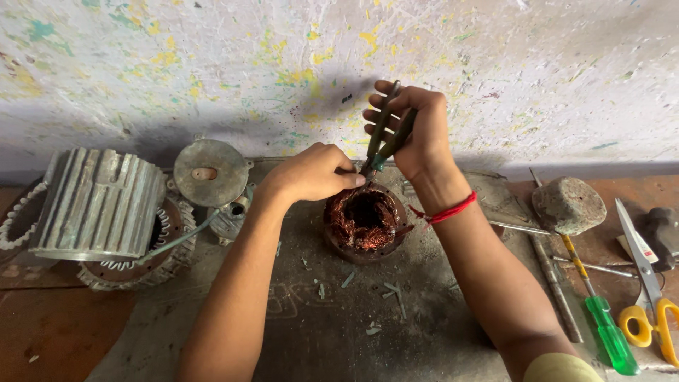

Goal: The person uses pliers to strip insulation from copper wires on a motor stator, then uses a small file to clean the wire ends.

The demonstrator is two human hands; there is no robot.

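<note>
Two hands are being worked over a stator (363, 221) that is sitting on the counter (339, 325), near its middle and close to the wall. Pliers (385, 134) are being gripped by the right hand (417, 131), its fingers (387, 90) clamped round both handles, with the nose being pressed down at the stator's upper rim. The left hand (311, 173) is being rested on that same rim, its fingers (346, 178) curled together just beside the plier nose; whether a wire is being pinched there cannot be told.

The main risk is being judged as a slip: if the nose is being levered hard against stiff copper and lets go, the left fingertips could be nipped or scraped, since they are lying right beside it. The stator is being steadied by one hand only, so it could be tipped or skidded across the counter under a sideways pull. Insulation or neighbouring turns could be nicked if too much is being grabbed at once. Snipped bits (390, 288) are lying scattered in front of the stator and could be driven into a forearm. A screwdriver (598, 311), scissors (647, 283) and a stone (568, 205) are lying well to the right, and a ribbed housing (99, 205) to the left.
</note>
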